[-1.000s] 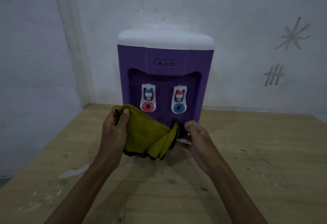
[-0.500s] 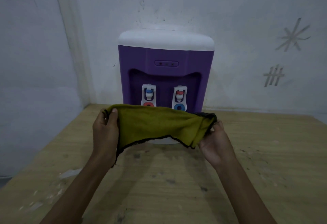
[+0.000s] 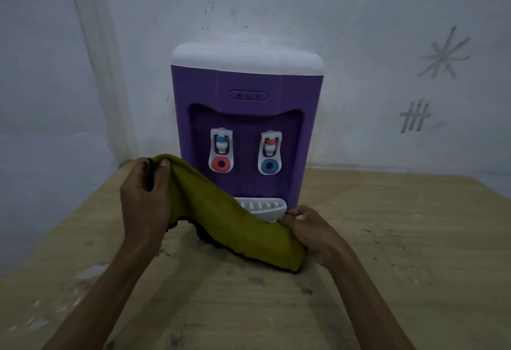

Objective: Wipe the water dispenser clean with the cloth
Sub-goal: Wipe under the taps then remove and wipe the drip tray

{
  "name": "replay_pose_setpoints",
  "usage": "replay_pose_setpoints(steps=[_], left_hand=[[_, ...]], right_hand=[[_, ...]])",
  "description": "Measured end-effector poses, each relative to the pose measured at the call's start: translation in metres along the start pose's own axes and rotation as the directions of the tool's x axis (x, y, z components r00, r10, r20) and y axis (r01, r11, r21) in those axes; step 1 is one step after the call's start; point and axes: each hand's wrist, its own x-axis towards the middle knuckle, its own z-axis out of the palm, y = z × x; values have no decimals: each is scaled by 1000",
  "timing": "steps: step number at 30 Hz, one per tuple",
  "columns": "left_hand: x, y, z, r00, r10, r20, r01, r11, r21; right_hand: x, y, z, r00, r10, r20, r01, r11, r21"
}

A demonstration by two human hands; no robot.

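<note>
A purple water dispenser with a white top stands upright at the back of the wooden table, against the wall. It has two white taps and a white drip tray at its foot. An olive-yellow cloth with a dark edge stretches diagonally in front of it, covering the tray's left part. My left hand grips the cloth's upper left end. My right hand pinches its lower right end, close to the tray's front.
The wooden table carries stains and white paint smears at the left front. White walls close in behind and to the left, with scratched marks on the right part of the back wall.
The cloth, held level and spread between both hands half a second ago, now slants. My left hand has risen a little; my right hand has dropped toward the table, uncovering both taps.
</note>
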Motion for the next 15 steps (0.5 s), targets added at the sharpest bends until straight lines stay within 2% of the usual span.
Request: replay_pose_setpoints(steps=[4, 8, 10, 12, 15], left_hand=[[4, 1, -3, 996, -38, -83, 32, 996, -78], [7, 0, -6, 992, -51, -115, 40, 994, -97], [9, -3, -7, 991, -55, -120, 45, 995, -85], [10, -6, -8, 992, -58, -112, 52, 997, -60], [11, -10, -9, 994, -74, -86, 71, 997, -31]], right_hand=[[12, 10, -7, 987, -23, -162, 21, 1000, -11], [17, 12, -17, 967, -19, -253, 79, 970, 229], [17, 8, -20, 980, -33, -196, 104, 925, 364], [14, 6, -24, 988, -105, -111, 142, 905, 400], [13, 9, -32, 972, -224, 75, 204, 957, 208]])
